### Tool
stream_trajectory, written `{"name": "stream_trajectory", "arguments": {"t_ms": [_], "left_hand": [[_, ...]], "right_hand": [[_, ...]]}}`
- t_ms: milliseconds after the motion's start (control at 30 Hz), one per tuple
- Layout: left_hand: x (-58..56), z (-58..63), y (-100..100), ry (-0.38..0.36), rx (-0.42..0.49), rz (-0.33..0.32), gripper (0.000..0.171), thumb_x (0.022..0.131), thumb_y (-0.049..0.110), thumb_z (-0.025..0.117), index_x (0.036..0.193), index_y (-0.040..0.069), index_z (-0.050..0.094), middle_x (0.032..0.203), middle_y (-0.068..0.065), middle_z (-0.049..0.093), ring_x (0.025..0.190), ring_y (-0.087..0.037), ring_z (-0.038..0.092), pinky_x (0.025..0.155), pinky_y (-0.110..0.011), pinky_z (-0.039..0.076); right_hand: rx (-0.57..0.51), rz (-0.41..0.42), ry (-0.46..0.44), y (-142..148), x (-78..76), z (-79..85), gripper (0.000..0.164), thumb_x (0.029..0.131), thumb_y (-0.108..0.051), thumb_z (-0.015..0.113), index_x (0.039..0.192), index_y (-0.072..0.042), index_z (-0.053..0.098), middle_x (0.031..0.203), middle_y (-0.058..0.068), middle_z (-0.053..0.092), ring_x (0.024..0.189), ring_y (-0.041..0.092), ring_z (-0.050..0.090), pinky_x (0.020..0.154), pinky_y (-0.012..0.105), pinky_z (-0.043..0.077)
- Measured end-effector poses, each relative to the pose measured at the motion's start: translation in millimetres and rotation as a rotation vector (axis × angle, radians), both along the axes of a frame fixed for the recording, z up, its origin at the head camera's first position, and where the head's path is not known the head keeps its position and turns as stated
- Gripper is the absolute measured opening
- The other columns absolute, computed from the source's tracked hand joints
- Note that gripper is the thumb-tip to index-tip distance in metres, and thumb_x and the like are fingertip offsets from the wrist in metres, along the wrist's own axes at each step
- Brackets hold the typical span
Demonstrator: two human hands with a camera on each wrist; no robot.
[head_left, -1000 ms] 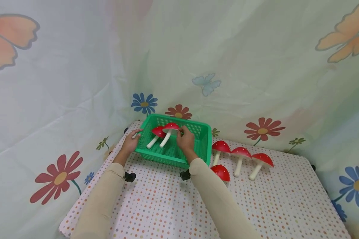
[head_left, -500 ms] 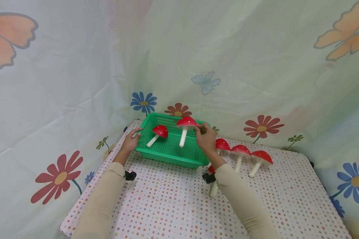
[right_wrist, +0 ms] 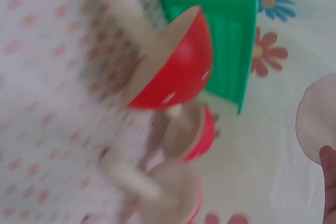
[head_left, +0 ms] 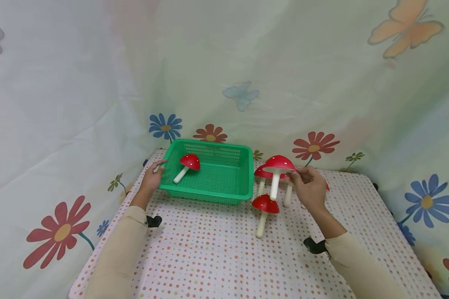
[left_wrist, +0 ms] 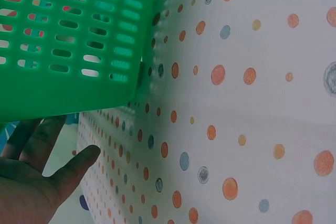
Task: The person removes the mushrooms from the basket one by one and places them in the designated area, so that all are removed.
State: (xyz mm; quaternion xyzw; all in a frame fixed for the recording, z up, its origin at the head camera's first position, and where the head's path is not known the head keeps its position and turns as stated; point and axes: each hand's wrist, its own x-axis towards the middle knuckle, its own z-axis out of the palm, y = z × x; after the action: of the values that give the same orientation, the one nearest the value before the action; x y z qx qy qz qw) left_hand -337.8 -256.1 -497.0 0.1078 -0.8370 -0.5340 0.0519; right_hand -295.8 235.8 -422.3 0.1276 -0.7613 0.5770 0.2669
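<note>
My right hand (head_left: pixel 309 189) pinches the cap edge of a toy mushroom (head_left: pixel 278 162) with a red, white-dotted cap and a white stem. It hangs upright, right of the green basket (head_left: pixel 202 194), overlapping other mushrooms in the head view. In the right wrist view, the pale underside of that cap (right_wrist: pixel 315 116) shows beside a fingertip (right_wrist: pixel 329 174). My left hand (head_left: pixel 149 182) is at the basket's left rim; the left wrist view shows its fingers (left_wrist: pixel 42 142) straight against the rim, thumb apart. One mushroom (head_left: pixel 190 162) lies inside the basket, at its left.
A mushroom (head_left: pixel 265 204) lies on the dotted tablecloth (head_left: pixel 209 257) in front of the held one. Several more, including one at the back (head_left: pixel 261 172), lie behind, partly hidden by my right hand. A flowered curtain (head_left: pixel 194 62) rises behind the table.
My right hand has lifted the mushroom out of the basket and carried it right, over the mushrooms on the table. The left hand stays at the rim. The head view has shifted slightly right.
</note>
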Motion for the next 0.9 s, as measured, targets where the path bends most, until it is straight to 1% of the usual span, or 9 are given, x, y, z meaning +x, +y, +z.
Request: {"name": "stream_trajectory", "arguments": {"t_ms": [67, 200, 300, 400, 567, 667, 767, 833, 900], "left_hand": [[2.2, 0.9, 0.5, -0.004, 0.001, 0.0, 0.042, 0.108, 0.033, 0.039, 0.149, 0.028, 0.044, 0.165, -0.006, 0.021, 0.149, -0.036, 0.027, 0.118, -0.056, 0.028], [4.7, 3.3, 0.5, -0.001, -0.012, -0.006, 0.043, 0.108, 0.032, 0.038, 0.15, 0.026, 0.042, 0.165, -0.007, 0.02, 0.148, -0.037, 0.027, 0.118, -0.056, 0.028], [5.0, 5.3, 1.6, 0.005, -0.023, -0.014, 0.043, 0.108, 0.031, 0.037, 0.15, 0.024, 0.042, 0.165, -0.008, 0.02, 0.149, -0.038, 0.024, 0.119, -0.057, 0.026], [4.3, 5.6, 2.2, 0.001, -0.026, -0.022, 0.044, 0.108, 0.032, 0.036, 0.151, 0.024, 0.04, 0.165, -0.008, 0.019, 0.15, -0.037, 0.022, 0.12, -0.057, 0.024], [3.2, 3.7, 2.1, -0.008, -0.025, -0.021, 0.044, 0.108, 0.033, 0.036, 0.151, 0.026, 0.04, 0.165, -0.007, 0.019, 0.151, -0.036, 0.019, 0.12, -0.057, 0.023], [2.6, 3.1, 1.5, -0.004, -0.021, -0.016, 0.044, 0.108, 0.032, 0.036, 0.151, 0.025, 0.041, 0.165, -0.007, 0.019, 0.151, -0.035, 0.019, 0.12, -0.057, 0.023], [2.3, 3.1, 0.9, 0.004, -0.021, -0.016, 0.043, 0.108, 0.032, 0.036, 0.151, 0.025, 0.041, 0.165, -0.008, 0.02, 0.151, -0.035, 0.02, 0.12, -0.057, 0.024], [1.9, 3.5, 1.0, 0.009, -0.022, -0.02, 0.043, 0.108, 0.032, 0.036, 0.151, 0.025, 0.041, 0.165, -0.008, 0.02, 0.151, -0.036, 0.019, 0.12, -0.057, 0.023], [2.0, 4.1, 1.2, 0.012, -0.028, -0.019, 0.043, 0.108, 0.033, 0.036, 0.151, 0.026, 0.041, 0.165, -0.008, 0.021, 0.152, -0.035, 0.019, 0.12, -0.057, 0.023]], "right_hand": [[-0.013, -0.035, -0.02, 17.2, 5.9, -7.0, 0.012, 0.091, 0.006, 0.064, 0.098, 0.016, 0.06, 0.097, 0.027, 0.072, 0.079, -0.007, 0.07, 0.074, 0.015, 0.056], [0.053, -0.149, -0.072, 44.6, 20.0, -26.3, 0.015, 0.092, 0.0, 0.065, 0.101, 0.011, 0.062, 0.101, 0.028, 0.072, 0.078, -0.015, 0.066, 0.072, 0.009, 0.054], [0.107, -0.203, -0.114, 57.3, 32.9, -42.3, 0.017, 0.094, -0.003, 0.064, 0.103, 0.011, 0.062, 0.106, 0.03, 0.07, 0.079, -0.019, 0.062, 0.071, 0.006, 0.052], [0.151, -0.232, -0.153, 63.8, 42.3, -58.2, 0.016, 0.094, -0.004, 0.063, 0.102, 0.01, 0.062, 0.102, 0.029, 0.071, 0.077, -0.02, 0.061, 0.069, 0.004, 0.051], [0.256, -0.27, -0.199, 65.3, 51.0, -80.1, 0.009, 0.092, -0.005, 0.065, 0.095, 0.004, 0.066, 0.096, 0.025, 0.074, 0.071, -0.018, 0.059, 0.051, 0.007, 0.047], [0.35, -0.281, -0.191, 63.7, 52.1, -86.4, 0.007, 0.091, -0.005, 0.067, 0.094, 0.001, 0.069, 0.101, 0.022, 0.074, 0.073, -0.006, 0.065, 0.052, 0.008, 0.046], [0.435, -0.294, -0.186, 61.6, 53.1, -90.0, 0.006, 0.09, -0.005, 0.068, 0.095, 0.0, 0.069, 0.105, 0.02, 0.074, 0.076, 0.016, 0.072, 0.054, 0.01, 0.048], [0.462, -0.303, -0.197, 60.0, 54.7, -91.8, 0.007, 0.09, -0.005, 0.068, 0.096, 0.0, 0.068, 0.108, 0.021, 0.073, 0.08, 0.032, 0.073, 0.055, 0.015, 0.053], [0.486, -0.319, -0.225, 58.3, 56.1, -93.9, 0.008, 0.09, -0.004, 0.067, 0.097, 0.0, 0.067, 0.111, 0.022, 0.072, 0.084, 0.039, 0.072, 0.054, 0.025, 0.056]]}}
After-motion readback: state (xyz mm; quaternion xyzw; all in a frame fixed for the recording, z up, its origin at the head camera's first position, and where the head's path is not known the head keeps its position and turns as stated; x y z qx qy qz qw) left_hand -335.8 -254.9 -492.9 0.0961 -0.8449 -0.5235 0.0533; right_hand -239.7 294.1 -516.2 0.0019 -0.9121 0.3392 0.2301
